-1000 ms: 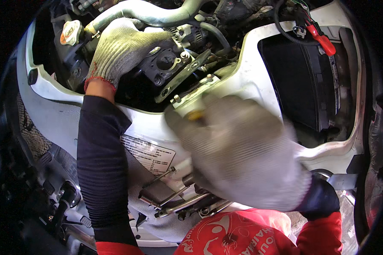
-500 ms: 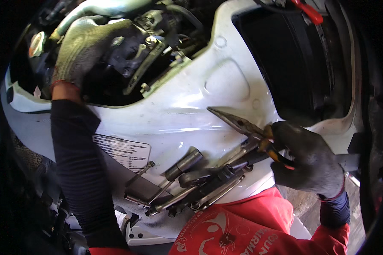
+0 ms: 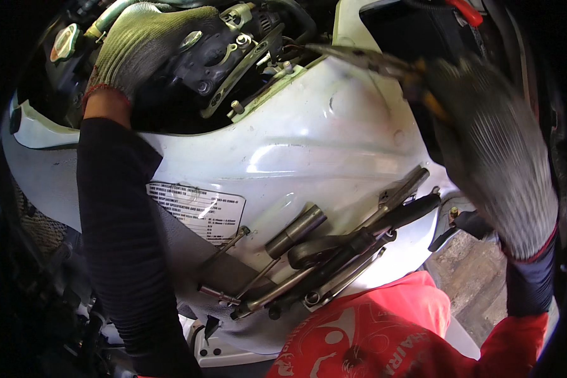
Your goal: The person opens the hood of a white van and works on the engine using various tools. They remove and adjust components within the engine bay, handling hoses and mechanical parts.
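My right hand (image 3: pixel 491 138), in a grey knit glove, grips a pair of long-nose pliers (image 3: pixel 372 61) by its yellow-and-dark handles. The pliers' jaws point left, over the edge of the white painted panel (image 3: pixel 321 151) toward the engine bay; motion blurs them slightly. At upper left, my left hand (image 3: pixel 151 53), also gloved, reaches into the engine bay beside a black engine part (image 3: pixel 211 69). Its fingers are hidden, so whatever they touch cannot be seen. Close to that hand are a metal bracket (image 3: pixel 239 79) with holes and a round cap (image 3: pixel 65 43).
Several hand tools lie across the panel: a long socket (image 3: pixel 296 230), a ratchet (image 3: pixel 312 252) and a combination wrench (image 3: pixel 346 277). A printed label (image 3: pixel 198 208) is stuck to the panel. A dark opening (image 3: pixel 400 31) and a red handle (image 3: pixel 466 11) are at upper right.
My right hand has carried the pliers up and away from the tools toward the engine bay. My left hand stays in the bay, while the whole view has shifted slightly.
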Motion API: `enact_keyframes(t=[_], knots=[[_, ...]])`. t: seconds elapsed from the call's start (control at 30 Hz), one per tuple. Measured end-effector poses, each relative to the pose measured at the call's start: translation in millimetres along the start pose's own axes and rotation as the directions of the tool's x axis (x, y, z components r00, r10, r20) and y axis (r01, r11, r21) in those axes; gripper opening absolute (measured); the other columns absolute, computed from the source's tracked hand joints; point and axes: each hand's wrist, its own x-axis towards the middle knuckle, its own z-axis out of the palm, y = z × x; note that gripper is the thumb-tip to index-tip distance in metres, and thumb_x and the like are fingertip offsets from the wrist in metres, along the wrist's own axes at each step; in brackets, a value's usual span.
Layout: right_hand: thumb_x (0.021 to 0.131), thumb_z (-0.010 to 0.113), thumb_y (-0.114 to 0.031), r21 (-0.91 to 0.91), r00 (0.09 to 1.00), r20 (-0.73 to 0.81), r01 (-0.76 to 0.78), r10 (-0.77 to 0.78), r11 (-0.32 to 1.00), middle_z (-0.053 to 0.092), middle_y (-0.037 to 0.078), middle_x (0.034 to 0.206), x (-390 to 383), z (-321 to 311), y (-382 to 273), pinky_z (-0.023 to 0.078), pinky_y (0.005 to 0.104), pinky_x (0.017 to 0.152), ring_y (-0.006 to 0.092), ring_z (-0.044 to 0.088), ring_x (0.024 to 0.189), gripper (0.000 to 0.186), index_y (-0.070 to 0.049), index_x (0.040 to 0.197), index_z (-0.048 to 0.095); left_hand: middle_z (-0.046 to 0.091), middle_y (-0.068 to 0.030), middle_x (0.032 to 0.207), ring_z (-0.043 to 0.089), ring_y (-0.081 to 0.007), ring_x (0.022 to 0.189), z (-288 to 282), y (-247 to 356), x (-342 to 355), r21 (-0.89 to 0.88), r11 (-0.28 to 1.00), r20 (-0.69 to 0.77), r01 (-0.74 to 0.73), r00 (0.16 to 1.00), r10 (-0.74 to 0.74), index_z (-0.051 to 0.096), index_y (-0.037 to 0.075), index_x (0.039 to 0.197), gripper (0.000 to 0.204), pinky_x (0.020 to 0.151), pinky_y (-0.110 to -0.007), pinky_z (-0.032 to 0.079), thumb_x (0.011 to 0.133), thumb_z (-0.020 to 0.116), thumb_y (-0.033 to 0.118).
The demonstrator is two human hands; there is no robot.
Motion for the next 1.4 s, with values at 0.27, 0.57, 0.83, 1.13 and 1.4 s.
enact_keyframes(t=[0.27,0.57,0.83,1.13,1.4], knots=[[0.091,0.074,-0.015,-0.128,0.999,-0.020,0.040,-0.042,0.991,0.070,0.020,0.122,13.9,49.6,-18.6,0.056,0.0464,0.093,0.0370,0.068,0.106,0.040,-0.003,0.129,0.067,0.076,-0.0105,0.086,0.070,-0.0200,0.081,3.6,-9.9,-0.9,-0.067,0.993,0.007,-0.099,0.995,0.100,0.082,0.005,0.091,0.025,0.074,-0.034,0.054,0.083,0.078,0.029],[0.092,0.073,-0.016,-0.133,0.999,-0.027,0.026,-0.029,0.991,0.070,0.020,0.124,18.4,50.4,-27.1,0.055,0.0467,0.095,0.0370,0.068,0.108,0.041,-0.003,0.131,0.067,0.076,-0.0092,0.086,0.069,-0.0175,0.080,2.8,0.8,-5.7,-0.066,0.990,-0.045,-0.121,0.992,0.118,0.081,0.001,0.092,0.031,0.074,-0.032,0.054,0.080,0.080,0.029],[0.093,0.071,-0.016,-0.137,0.999,-0.025,0.022,-0.025,0.990,0.070,0.020,0.125,20.2,50.6,-29.3,0.055,0.0470,0.097,0.0370,0.068,0.110,0.042,-0.004,0.132,0.066,0.074,-0.0079,0.083,0.066,-0.0171,0.076,0.8,3.3,-7.6,-0.147,0.976,-0.028,-0.158,0.987,0.156,0.080,0.001,0.092,0.029,0.069,-0.033,0.052,0.081,0.079,0.028],[0.094,0.069,-0.017,-0.140,0.999,-0.022,0.019,-0.022,0.990,0.069,0.020,0.126,22.9,52.9,-31.0,0.054,0.0472,0.099,0.0370,0.068,0.112,0.042,-0.004,0.134,0.066,0.073,-0.0087,0.081,0.066,-0.0175,0.074,0.1,4.8,-6.2,-0.090,0.982,-0.016,-0.166,0.986,0.165,0.080,0.001,0.089,0.028,0.068,-0.032,0.051,0.081,0.079,0.028],[0.094,0.068,-0.018,-0.145,0.999,-0.025,0.017,-0.021,0.989,0.069,0.020,0.127,26.1,53.7,-35.0,0.054,0.0475,0.101,0.0369,0.067,0.114,0.043,-0.004,0.135,0.065,0.070,-0.0067,0.075,0.064,-0.0155,0.068,1.0,6.4,-5.2,-0.140,0.986,-0.010,-0.094,0.996,0.093,0.080,0.004,0.087,0.028,0.063,-0.031,0.050,0.080,0.080,0.030]])
